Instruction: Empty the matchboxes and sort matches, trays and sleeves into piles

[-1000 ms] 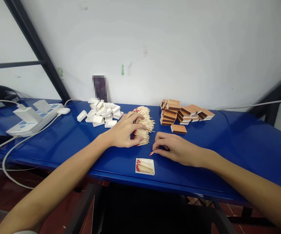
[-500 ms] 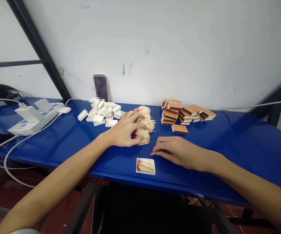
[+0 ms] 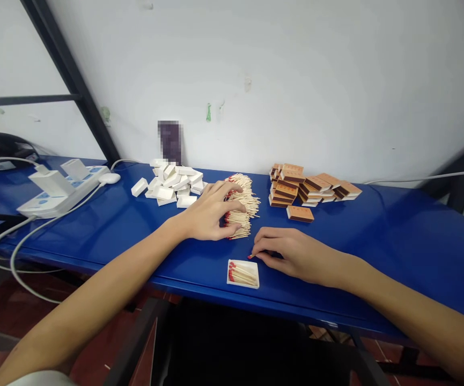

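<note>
My left hand [image 3: 215, 212] rests with spread fingers on the left side of a heap of red-tipped matches [image 3: 248, 206]. Between the thumb and fingers of my right hand [image 3: 286, 249] are matches [image 3: 251, 256], of which only the red heads and a bit of stick show; how many is unclear. Just below and left of those fingertips lies a small white matchbox tray [image 3: 257, 276], with several matches inside, their heads to the left.
Several white trays [image 3: 175, 182] lie piled left of the heap. Orange and brown matchboxes [image 3: 292, 182] are stacked on the right, one box [image 3: 300, 213] lying apart in front. A power strip [image 3: 50, 203] with cables occupies the left end of the blue table [image 3: 360, 236].
My right hand has come slightly closer to the tray, and less of the held matches shows past the fingertips. The left hand stays on the heap. The view has shifted a little.
</note>
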Demonstrator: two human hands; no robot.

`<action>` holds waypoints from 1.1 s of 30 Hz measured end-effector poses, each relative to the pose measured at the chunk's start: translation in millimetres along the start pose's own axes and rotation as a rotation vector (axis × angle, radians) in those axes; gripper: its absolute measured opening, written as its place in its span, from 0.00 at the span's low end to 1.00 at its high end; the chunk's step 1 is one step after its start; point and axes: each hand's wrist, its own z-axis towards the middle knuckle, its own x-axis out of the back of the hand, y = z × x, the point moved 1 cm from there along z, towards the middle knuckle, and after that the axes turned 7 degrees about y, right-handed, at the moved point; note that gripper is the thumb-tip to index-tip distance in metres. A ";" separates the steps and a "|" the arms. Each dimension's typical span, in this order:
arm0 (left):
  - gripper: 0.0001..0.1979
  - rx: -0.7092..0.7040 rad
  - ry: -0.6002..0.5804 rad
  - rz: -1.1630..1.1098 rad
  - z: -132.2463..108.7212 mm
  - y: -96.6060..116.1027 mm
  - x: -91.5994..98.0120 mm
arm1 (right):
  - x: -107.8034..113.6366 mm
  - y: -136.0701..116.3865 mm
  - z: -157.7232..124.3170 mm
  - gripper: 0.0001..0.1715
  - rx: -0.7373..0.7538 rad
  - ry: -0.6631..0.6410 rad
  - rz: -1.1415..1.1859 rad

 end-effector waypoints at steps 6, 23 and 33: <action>0.16 -0.001 0.015 -0.002 -1.6 -0.4 -1.6 | 6.2 -4.0 -1.5 0.10 -0.024 -0.033 -0.021; 0.16 0.016 -0.011 0.006 -2.6 -1.0 -3.8 | -6.6 -25.8 -0.5 0.06 -0.210 0.257 0.264; 0.16 0.016 0.009 0.007 -3.8 -2.2 -5.7 | -15.7 -40.7 3.1 0.05 -0.064 0.102 0.283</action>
